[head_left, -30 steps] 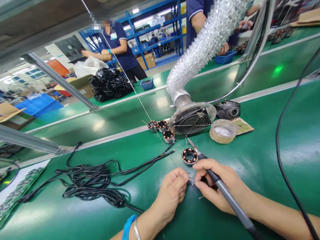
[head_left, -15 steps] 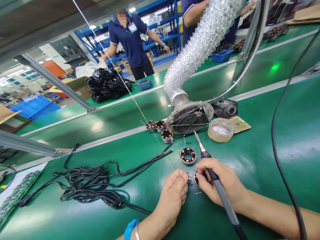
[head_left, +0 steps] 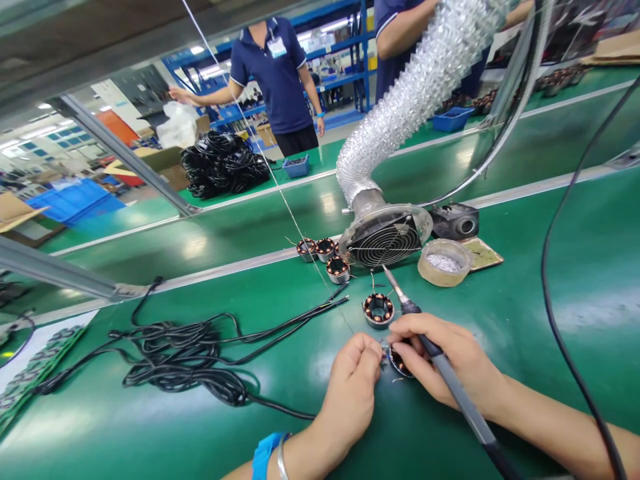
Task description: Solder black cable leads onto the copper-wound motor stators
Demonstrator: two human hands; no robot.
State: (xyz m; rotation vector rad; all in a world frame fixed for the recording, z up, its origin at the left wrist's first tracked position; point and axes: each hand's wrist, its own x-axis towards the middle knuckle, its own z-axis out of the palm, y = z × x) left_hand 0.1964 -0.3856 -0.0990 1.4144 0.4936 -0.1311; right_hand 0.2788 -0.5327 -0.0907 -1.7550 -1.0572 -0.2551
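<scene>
One round tub (head_left: 440, 275) with silvery bits (head_left: 445, 263); blue tray (head_left: 297, 171) with dark pieces (head_left: 296, 161). Gripping soldering iron (head_left: 459, 392) in right hand (head_left: 467, 353), pinching thin wire (head_left: 385, 355) in left hand (head_left: 353, 381).

left fingers (head_left: 369, 357): pinched beside wound ring (head_left: 399, 364) | right fingers (head_left: 407, 325): around soldering iron (head_left: 453, 383)

One grey-and-black soldering iron (head_left: 457, 391) in the right hand (head_left: 463, 350); one ring-shaped copper-wound core (head_left: 399, 362) against it, another core (head_left: 379, 324) just beyond, at least three farther off; one round cream tub (head_left: 443, 274) and two small blue bins (head_left: 296, 169) (head_left: 453, 122) beyond.
</scene>
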